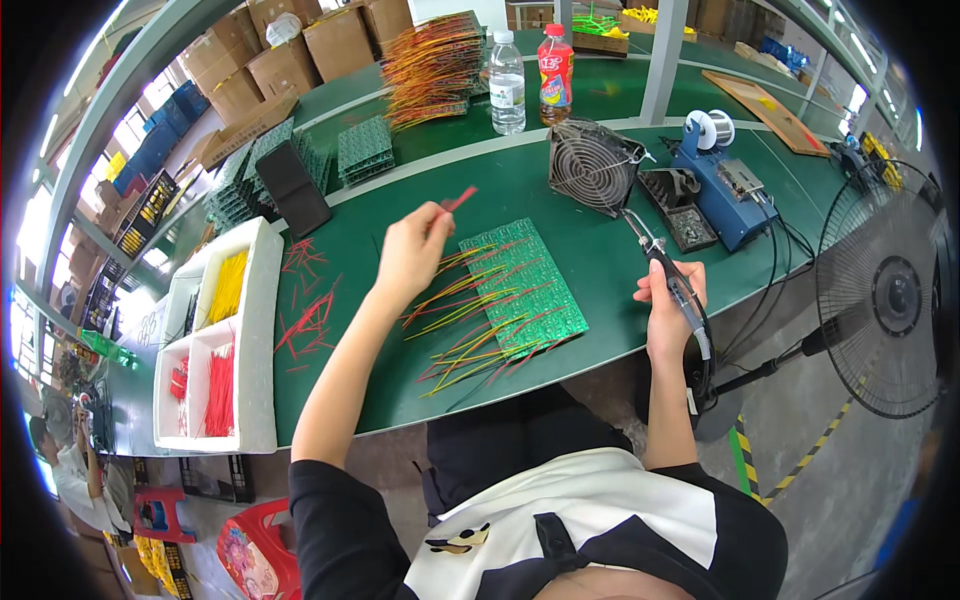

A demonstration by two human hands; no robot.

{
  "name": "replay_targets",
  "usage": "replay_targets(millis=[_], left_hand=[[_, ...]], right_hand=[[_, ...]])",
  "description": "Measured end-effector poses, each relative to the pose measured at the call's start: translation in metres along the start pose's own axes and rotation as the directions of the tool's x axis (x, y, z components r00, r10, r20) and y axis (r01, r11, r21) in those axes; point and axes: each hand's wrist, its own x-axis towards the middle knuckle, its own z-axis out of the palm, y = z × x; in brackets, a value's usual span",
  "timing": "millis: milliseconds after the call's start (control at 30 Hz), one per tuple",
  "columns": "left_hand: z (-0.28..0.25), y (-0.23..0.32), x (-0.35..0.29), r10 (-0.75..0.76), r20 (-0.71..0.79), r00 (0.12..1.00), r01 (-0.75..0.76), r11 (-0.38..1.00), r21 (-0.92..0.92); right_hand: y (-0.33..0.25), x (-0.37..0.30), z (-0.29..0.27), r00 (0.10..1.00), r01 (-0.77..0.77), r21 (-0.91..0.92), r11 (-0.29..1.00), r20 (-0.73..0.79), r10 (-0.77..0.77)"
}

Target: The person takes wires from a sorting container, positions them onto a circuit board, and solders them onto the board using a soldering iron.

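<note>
My left hand (412, 250) is raised above the bench, thumb and fingertips pinched on a short red wire (463, 198). In my right hand (672, 310) is a soldering iron (680, 290) with a cable at its rear; its tip points up and left, near the fan's lower corner. Between the hands lies a green circuit board panel (545, 290). Yellow and red wires (455, 330) stick out of it in rows toward the left. Loose red wires (312, 325) are scattered on the bench left of my forearm.
A white foam box (262, 330) with yellow and red wires stands left. Behind the board are a square fan (592, 168), a blue solder feeder (725, 190), two bottles (507, 85), stacked boards (365, 150) and a wired stack (435, 70). A pedestal fan (890, 290) stands right.
</note>
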Motion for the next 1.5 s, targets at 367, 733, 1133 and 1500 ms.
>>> replay_targets(millis=[367, 733, 1133, 1500], left_hand=[[-0.058, 0.04, -0.058, -0.175, 0.139, 0.975, 0.221, 0.662, -0.716], [-0.021, 0.014, -0.036, -0.226, 0.205, 0.952, 0.301, 0.809, -0.506], [0.019, -0.013, -0.031, -0.164, 0.052, 0.985, 0.171, 0.964, -0.205], [0.02, -0.026, -0.021, -0.196, 0.092, 0.976, 0.21, 0.963, -0.17]], right_hand=[[0.0, 0.0, 0.001, 1.0, -0.027, -0.013, 1.0, -0.012, 0.026], [-0.002, 0.006, 0.009, 0.999, 0.02, -0.022, 1.0, 0.037, -0.019], [0.009, 0.031, 0.042, 0.959, -0.17, 0.031, 0.985, 0.233, 0.158], [0.009, 0.021, 0.05, 0.901, -0.223, 0.031, 0.974, 0.388, 0.193]])
